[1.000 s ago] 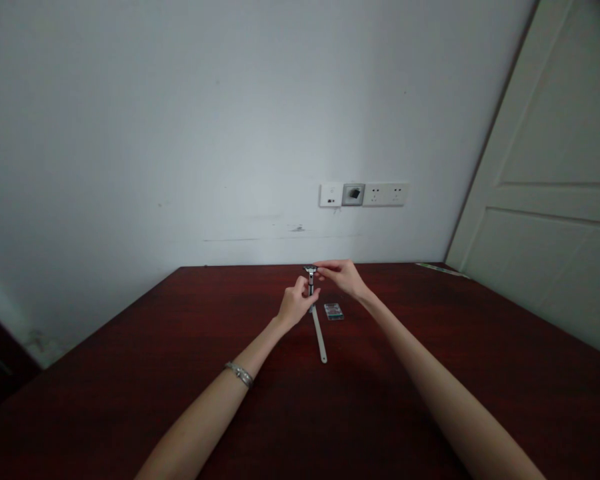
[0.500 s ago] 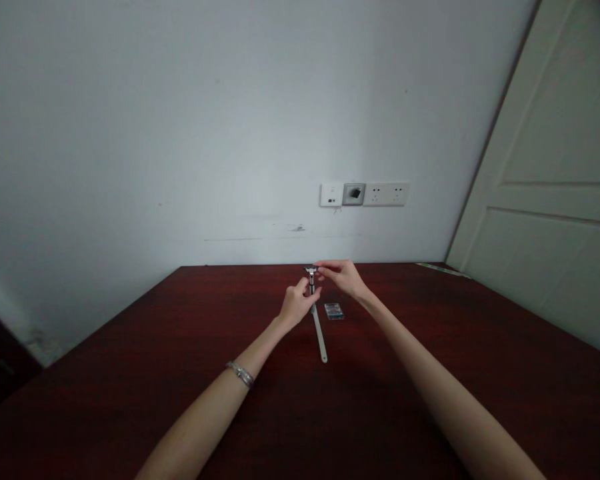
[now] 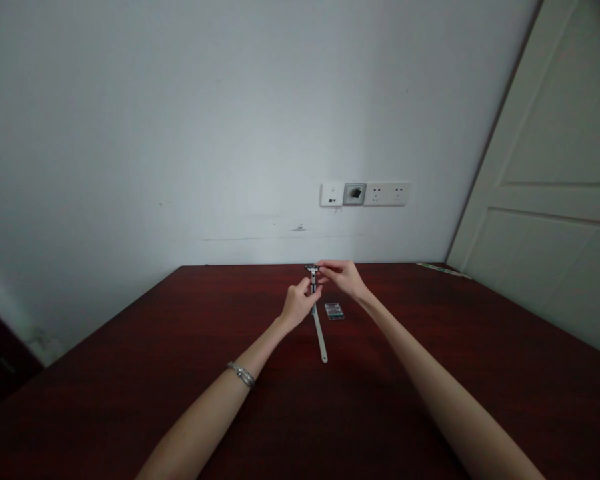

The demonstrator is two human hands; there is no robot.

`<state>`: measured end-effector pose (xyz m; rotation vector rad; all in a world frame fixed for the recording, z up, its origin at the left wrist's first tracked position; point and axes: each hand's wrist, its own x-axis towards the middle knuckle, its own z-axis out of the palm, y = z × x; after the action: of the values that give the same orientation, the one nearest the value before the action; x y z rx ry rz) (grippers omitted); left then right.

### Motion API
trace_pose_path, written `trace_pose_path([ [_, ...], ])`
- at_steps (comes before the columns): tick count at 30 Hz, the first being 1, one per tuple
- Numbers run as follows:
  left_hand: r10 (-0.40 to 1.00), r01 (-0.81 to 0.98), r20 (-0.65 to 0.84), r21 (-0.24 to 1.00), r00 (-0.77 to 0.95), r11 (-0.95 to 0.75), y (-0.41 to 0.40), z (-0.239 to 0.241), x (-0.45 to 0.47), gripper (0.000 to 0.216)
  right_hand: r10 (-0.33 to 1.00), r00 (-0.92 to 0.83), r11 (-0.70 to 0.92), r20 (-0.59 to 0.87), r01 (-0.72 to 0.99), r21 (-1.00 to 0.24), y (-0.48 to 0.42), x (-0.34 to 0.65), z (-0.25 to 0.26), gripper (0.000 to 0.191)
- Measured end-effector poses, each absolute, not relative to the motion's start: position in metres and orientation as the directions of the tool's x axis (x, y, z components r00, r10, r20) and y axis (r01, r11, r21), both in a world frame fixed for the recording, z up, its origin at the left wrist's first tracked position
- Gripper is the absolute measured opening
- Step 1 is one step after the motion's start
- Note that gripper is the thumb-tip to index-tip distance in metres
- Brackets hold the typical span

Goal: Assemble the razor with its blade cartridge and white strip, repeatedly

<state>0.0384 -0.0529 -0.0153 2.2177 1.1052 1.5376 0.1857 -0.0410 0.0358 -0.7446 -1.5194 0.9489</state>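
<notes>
Near the far edge of the dark red table (image 3: 180,347), both hands work around one slim T-shaped tool (image 3: 313,279). Its crossbar overlaps the table's back line in this view, with the pale wall (image 3: 240,147) right behind, so depth runs short on that side. Tabletop spreads broadly left of the left forearm and toward the viewer; to the right it narrows along a pale panelled door (image 3: 555,240). Thin patterned strip (image 3: 443,270) at the far right edge, well apart from the hands.

Left hand (image 3: 296,305): closed about the dark-and-silver shaft, thumb on its right side. Bracelet (image 3: 241,375) on that wrist. Right hand (image 3: 347,277): thumb and fingers drawn together, pinching the crossbar's right end. Hands close to each other, not overlapping.

Below the left hand, a light grey strip (image 3: 321,340) slants toward the viewer, small hole at its near end; cannot tell whether it joins the shaft. Small clear case (image 3: 335,311) lies just right of it, flat on the wood.
</notes>
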Motion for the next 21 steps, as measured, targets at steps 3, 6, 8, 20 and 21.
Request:
trace_pose_path([
  [3, 0.690, 0.436, 0.703, 0.574, 0.171, -0.693, -0.0530, -0.0149, 0.0384, 0.024, 0.864, -0.152, 0.478, 0.480, -0.048, -0.877, -0.0413, 0.1850, 0.0346, 0.029],
  [6, 0.698, 0.422, 0.694, 0.587, 0.176, -0.691, -0.0532, -0.0146, 0.0382, 0.022, 0.856, -0.149, 0.495, 0.494, -0.036, -0.868, -0.0431, 0.1845, 0.0352, 0.028],
  [8, 0.702, 0.422, 0.691, 0.592, 0.173, -0.687, -0.0532, -0.0146, 0.0380, 0.020, 0.852, -0.156, 0.501, 0.500, -0.037, -0.865, -0.0444, 0.1844, 0.0361, 0.027],
  [20, 0.712, 0.411, 0.680, 0.606, 0.178, -0.681, -0.0505, -0.0182, 0.0374, 0.019, 0.835, -0.198, 0.517, 0.514, -0.039, -0.855, -0.0394, 0.1860, 0.0315, 0.027],
  [21, 0.712, 0.408, 0.679, 0.607, 0.180, -0.682, -0.0504, -0.0185, 0.0372, 0.019, 0.836, -0.201, 0.514, 0.510, -0.035, -0.857, -0.0403, 0.1859, 0.0322, 0.027],
])
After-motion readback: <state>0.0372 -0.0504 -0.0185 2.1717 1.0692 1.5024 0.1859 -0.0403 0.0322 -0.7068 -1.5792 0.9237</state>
